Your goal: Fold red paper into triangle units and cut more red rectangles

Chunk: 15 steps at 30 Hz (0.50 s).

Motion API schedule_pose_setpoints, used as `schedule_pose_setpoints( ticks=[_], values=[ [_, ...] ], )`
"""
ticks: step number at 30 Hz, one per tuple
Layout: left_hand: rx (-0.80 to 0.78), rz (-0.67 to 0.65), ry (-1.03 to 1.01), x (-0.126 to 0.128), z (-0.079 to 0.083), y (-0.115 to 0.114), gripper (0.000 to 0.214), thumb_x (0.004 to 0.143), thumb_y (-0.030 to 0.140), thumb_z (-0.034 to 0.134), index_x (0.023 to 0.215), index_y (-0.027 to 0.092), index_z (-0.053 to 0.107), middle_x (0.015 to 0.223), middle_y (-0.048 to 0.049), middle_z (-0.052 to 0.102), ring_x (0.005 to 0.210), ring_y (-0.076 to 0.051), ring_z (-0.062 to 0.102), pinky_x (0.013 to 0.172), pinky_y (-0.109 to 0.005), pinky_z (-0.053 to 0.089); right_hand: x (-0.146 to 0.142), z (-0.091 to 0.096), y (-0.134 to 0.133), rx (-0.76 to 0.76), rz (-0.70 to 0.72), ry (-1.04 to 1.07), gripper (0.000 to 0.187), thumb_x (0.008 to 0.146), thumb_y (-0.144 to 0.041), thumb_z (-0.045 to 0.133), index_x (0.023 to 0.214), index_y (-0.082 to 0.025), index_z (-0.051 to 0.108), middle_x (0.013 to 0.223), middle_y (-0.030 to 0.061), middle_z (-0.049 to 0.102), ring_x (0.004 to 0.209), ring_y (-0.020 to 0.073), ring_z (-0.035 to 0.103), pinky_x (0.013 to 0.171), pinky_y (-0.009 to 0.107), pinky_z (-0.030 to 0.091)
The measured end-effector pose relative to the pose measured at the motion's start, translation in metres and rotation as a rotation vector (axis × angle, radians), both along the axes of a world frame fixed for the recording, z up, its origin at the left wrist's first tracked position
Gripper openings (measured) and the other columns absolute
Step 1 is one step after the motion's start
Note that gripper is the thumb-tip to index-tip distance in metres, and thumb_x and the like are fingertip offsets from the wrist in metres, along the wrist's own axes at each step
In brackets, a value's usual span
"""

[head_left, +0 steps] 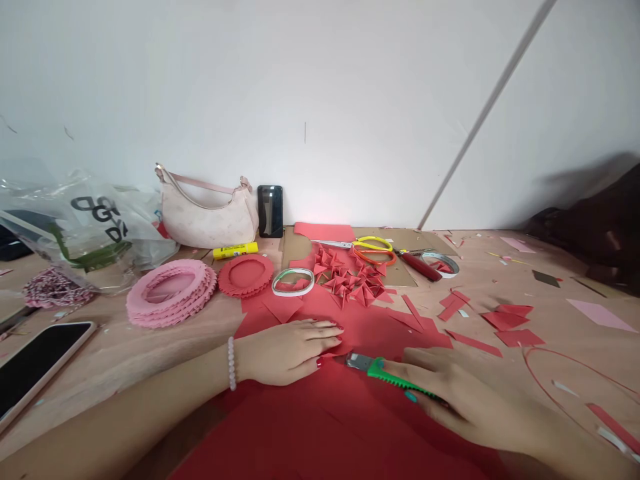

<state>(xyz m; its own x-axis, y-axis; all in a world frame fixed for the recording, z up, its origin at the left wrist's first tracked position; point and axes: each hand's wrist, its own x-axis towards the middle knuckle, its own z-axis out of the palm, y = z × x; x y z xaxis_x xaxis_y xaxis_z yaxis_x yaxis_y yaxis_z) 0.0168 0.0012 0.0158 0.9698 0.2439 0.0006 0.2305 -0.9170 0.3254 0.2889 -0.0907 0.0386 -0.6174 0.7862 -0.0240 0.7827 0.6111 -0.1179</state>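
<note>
At near centre, gripping a green ridged plastic cutter (387, 377) in the right hand (460, 383) over flat red paper sheets (370, 325).
Resting the left hand (287, 350) flat with fingers extended on the same sheets, just left of the cutter's metal tip, nearer than the heap of small folded red paper pieces (349, 279).

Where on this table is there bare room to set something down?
Most room: bare table between the flat phone, pink paper rings and left forearm. A smaller gap lies right of the rightmost tape roll, beyond loose red scraps. The middle is crowded with scissors, folded red pieces and the red sheet.
</note>
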Motion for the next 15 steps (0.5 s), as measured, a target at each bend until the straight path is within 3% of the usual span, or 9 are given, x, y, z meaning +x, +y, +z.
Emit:
schedule_pose_setpoints(
  ticks=[5,11,15],
  values=[
    [0.000,-0.001,-0.012,-0.002,0.003,0.000,0.048,0.090,0.026,0.027,0.136,0.013,0.026,0.140,-0.0066,0.030,0.131,-0.014,0.020,0.109,-0.028,0.017,-0.002,0.001,0.009,-0.033,-0.005,-0.008,0.057,0.080,-0.014,0.043,0.130,-0.040,0.034,0.090,0.0010,0.062,0.069,0.0163,0.060,0.055,0.025,0.040],
    [0.105,0.049,0.065,-0.002,-0.004,-0.007,0.067,0.084,0.047,0.035,0.137,0.009,0.020,0.144,-0.0148,0.013,0.132,-0.030,0.010,0.107,-0.046,0.011,-0.003,-0.002,0.007,-0.032,-0.037,-0.030,0.056,0.082,-0.017,0.041,0.131,-0.042,0.030,0.095,0.0012,0.062,0.072,0.0176,0.061,0.054,0.025,0.042],
    [0.105,0.061,0.095,-0.003,-0.008,-0.008,0.071,0.084,0.051,0.031,0.138,0.007,0.016,0.144,-0.0162,0.010,0.132,-0.031,0.009,0.107,-0.046,0.012,-0.014,0.001,0.007,0.002,-0.031,-0.040,0.059,0.080,-0.013,0.041,0.132,-0.040,0.031,0.084,0.0016,0.062,0.063,0.0168,0.060,0.050,0.025,0.041]
  ],
)
